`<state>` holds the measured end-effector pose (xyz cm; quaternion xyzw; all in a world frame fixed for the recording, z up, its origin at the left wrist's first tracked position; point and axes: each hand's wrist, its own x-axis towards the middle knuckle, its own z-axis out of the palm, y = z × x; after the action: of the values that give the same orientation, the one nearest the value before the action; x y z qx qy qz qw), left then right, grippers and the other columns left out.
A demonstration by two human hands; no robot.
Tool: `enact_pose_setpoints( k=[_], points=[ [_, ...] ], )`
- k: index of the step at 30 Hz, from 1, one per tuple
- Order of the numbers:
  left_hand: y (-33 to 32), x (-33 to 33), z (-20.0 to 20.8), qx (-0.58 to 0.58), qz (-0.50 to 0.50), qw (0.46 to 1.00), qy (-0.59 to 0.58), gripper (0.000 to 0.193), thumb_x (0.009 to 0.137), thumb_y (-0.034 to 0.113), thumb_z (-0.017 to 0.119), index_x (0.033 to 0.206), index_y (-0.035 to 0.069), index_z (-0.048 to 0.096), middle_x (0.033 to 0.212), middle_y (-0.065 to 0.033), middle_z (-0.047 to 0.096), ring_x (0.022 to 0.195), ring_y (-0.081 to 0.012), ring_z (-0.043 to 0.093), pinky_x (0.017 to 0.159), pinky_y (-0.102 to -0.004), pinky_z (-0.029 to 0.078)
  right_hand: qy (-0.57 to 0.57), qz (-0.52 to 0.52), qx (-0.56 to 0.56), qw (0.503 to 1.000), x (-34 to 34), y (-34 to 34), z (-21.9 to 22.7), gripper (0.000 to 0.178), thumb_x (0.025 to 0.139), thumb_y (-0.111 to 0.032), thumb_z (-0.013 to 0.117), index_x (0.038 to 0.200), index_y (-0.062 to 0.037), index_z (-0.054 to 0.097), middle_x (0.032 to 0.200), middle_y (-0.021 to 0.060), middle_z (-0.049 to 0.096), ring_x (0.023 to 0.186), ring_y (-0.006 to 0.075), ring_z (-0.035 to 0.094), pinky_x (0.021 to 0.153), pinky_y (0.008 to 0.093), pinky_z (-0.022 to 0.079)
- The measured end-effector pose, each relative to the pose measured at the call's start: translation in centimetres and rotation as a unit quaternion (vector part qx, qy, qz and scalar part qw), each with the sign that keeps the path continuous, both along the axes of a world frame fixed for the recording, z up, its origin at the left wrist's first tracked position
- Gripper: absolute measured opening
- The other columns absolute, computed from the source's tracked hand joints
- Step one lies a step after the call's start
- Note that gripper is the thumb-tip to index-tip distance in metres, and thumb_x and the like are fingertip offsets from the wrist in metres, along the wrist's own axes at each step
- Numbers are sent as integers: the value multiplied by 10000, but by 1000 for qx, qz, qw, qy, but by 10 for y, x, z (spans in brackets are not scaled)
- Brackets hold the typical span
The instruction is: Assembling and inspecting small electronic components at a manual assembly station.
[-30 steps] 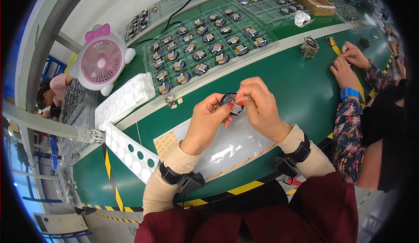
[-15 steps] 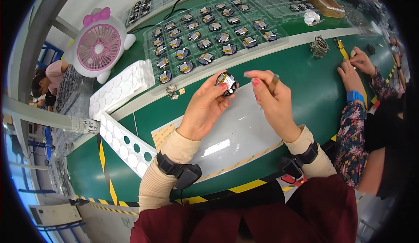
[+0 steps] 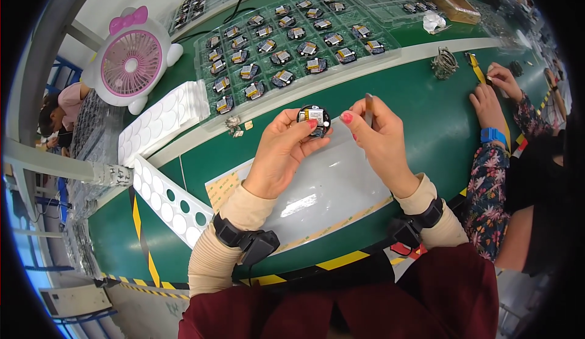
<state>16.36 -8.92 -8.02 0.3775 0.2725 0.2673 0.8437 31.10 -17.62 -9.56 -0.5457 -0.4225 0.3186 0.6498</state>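
Note:
In my left hand [image 3: 277,153] is a small round black electronic module [image 3: 312,118] with a silver, yellow-edged rectangular part on its face. My thumb presses on that face and the fingers curl behind it. Just to the right, my right hand [image 3: 381,141] has its thumb and forefinger close to the module's edge, their tips drawn together. A slim brownish metal tool [image 3: 368,109], perhaps tweezers, sticks up between the fingers of this hand. Whether the fingertips pinch anything small is not clear. Below both hands lies a glossy grey mat [image 3: 323,199] with tan tape along its edges.
Beyond a pale rail, a clear tray [image 3: 268,68] holds several similar modules. White sheets of round stickers [image 3: 161,123] and a loose strip [image 3: 159,196] lie left, near a pink-and-white fan [image 3: 131,65]. A wire coil [image 3: 445,65] stands right, by another person's hands [image 3: 490,98].
My right hand has turned, so the slim tool now stands upright between the fingers. The module is tilted more level in my left hand. The whole view has shifted slightly.

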Motion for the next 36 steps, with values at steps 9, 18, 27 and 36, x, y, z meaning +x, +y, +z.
enact_pose_setpoints(
  k=[9, 18, 27, 36],
  points=[
    [4, -1, 6, -52, 6, 999, -13, 151, 877, 117, 493, 964, -6, 490, 993, -119, 573, 905, -217, 602, 756, -275, 522, 75, -11, -18, 997, -2, 3, 5, 104, 847, -120, 572, 868, -22, 546, 609, -34, 472, 495, 15, 392, 430, 161, 286],
    [5, -1, 1, -42, 18, 999, -18, 196, 893, 114, 456, 1036, -20, 476, 1021, -127, 565, 935, -227, 593, 797, -293, 513, 63, 12, -48, 997, -2, 4, 6, 120, 854, -126, 559, 902, -16, 565, 633, -35, 487, 518, 13, 396, 446, 153, 291],
    [28, 5, 14, 11, 2, 1000, -12, 163, 874, 74, 476, 1016, -5, 473, 1018, -115, 562, 927, -225, 592, 813, -310, 507, 22, -27, -5, 999, 9, -3, 15, 112, 852, -102, 554, 904, -2, 559, 653, -16, 500, 530, 20, 413, 456, 153, 306],
    [149, 137, 33, 300, 20, 938, 170, 241, 808, 112, 582, 1001, -14, 511, 833, -53, 576, 704, -124, 559, 590, -228, 466, 38, -142, 42, 988, 28, -24, 25, 65, 849, -33, 524, 893, 9, 548, 675, 7, 521, 537, 33, 433, 474, 157, 333]
  ],
)
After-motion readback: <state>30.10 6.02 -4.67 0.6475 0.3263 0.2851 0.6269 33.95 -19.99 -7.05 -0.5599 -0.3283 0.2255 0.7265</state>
